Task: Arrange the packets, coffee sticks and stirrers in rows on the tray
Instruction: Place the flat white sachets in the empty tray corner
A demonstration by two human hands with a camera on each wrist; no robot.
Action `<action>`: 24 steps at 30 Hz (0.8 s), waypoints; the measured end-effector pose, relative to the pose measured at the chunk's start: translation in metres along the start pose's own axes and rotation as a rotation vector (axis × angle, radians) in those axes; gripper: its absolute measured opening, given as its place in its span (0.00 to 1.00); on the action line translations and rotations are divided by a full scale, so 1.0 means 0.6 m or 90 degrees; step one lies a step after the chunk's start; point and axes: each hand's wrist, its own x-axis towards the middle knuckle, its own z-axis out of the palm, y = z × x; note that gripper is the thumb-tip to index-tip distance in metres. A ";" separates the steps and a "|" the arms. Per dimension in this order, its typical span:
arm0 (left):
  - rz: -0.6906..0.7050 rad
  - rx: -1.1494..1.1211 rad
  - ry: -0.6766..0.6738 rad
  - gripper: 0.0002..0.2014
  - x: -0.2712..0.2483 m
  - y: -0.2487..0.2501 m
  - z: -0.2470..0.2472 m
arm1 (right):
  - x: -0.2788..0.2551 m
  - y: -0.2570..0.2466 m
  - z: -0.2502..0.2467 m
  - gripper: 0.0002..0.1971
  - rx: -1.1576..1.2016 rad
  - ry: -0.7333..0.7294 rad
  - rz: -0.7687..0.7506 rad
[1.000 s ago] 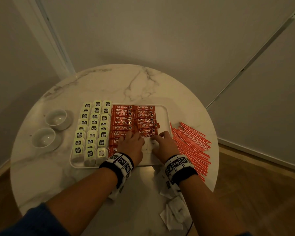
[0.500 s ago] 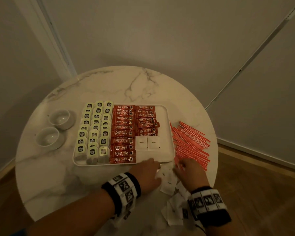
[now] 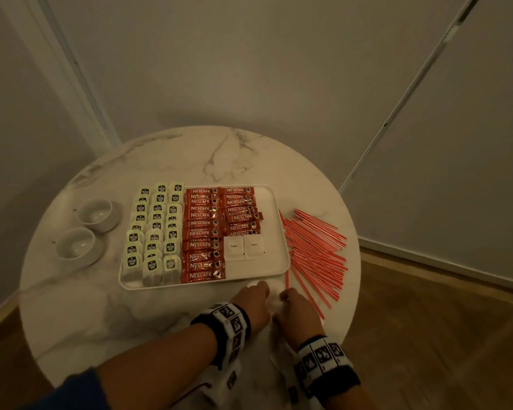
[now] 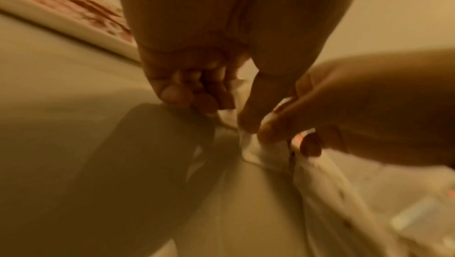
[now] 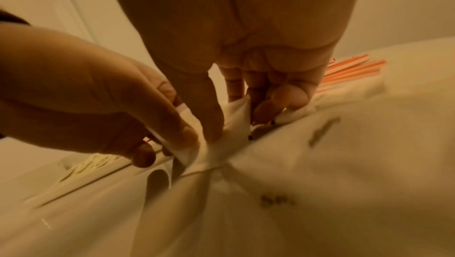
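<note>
Tray (image 3: pixel 282 263): three columns of tea packets (image 3: pixel 154 232), two of coffee sticks (image 3: pixel 203 233), two sugar packets (image 3: pixel 243 247) (bare floor at 5 o'clock). Stirrers (image 3: pixel 314 253) lie piled at 3 o'clock on the tabletop (image 3: pixel 80 306); two cups (image 3: pixel 97 213) at 9. Left hand (image 3: pixel 251 303) and right hand (image 3: pixel 296 313) each pinch loose white packets (image 5: pixel 236 121) at 6 o'clock.

A round white marble table (image 3: pixel 225 155) carries a white rectangular tray (image 3: pixel 282 232) at its centre, two white ceramic cups (image 3: pixel 80 247) near its left edge, loose red stirrers (image 3: pixel 314 247) toward its right edge and white paper packets (image 5: pixel 320 183) at its near edge.
</note>
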 end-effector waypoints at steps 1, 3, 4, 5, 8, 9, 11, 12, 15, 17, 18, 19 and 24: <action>0.003 -0.014 -0.012 0.07 -0.002 -0.003 -0.006 | -0.002 -0.001 0.000 0.18 0.012 -0.008 0.000; 0.015 -0.048 -0.028 0.07 -0.007 -0.014 -0.022 | -0.007 0.001 -0.003 0.17 0.052 -0.017 -0.013; 0.022 -0.072 -0.033 0.08 -0.012 -0.019 -0.031 | -0.009 0.002 -0.008 0.16 0.087 -0.017 -0.019; 0.033 -0.092 -0.033 0.09 -0.015 -0.025 -0.041 | -0.011 0.003 -0.015 0.15 0.136 -0.014 -0.020; 0.027 -0.282 -0.036 0.05 -0.033 -0.040 -0.076 | -0.015 0.001 -0.046 0.09 0.303 0.013 -0.030; 0.007 -0.388 -0.034 0.05 -0.040 -0.044 -0.087 | -0.014 -0.002 -0.056 0.07 0.372 0.008 -0.027; -0.042 -0.649 -0.045 0.15 -0.051 -0.049 -0.104 | -0.013 -0.011 -0.072 0.06 0.524 -0.023 -0.006; -0.048 -0.747 -0.044 0.20 -0.055 -0.051 -0.110 | -0.010 -0.015 -0.078 0.06 0.577 -0.037 -0.003; -0.003 -0.799 -0.017 0.16 -0.064 -0.056 -0.120 | -0.001 -0.030 -0.086 0.07 0.633 -0.067 -0.022; 0.021 -0.803 0.023 0.12 -0.070 -0.056 -0.121 | 0.000 -0.041 -0.091 0.08 0.639 -0.072 -0.059; 0.021 -0.825 0.042 0.11 -0.068 -0.058 -0.119 | 0.001 -0.045 -0.094 0.09 0.629 -0.068 -0.082; 0.011 -0.856 0.057 0.11 -0.067 -0.061 -0.119 | 0.000 -0.049 -0.095 0.10 0.616 -0.064 -0.102; -0.006 -0.968 0.120 0.10 -0.063 -0.070 -0.118 | -0.002 -0.068 -0.091 0.11 0.656 -0.086 -0.119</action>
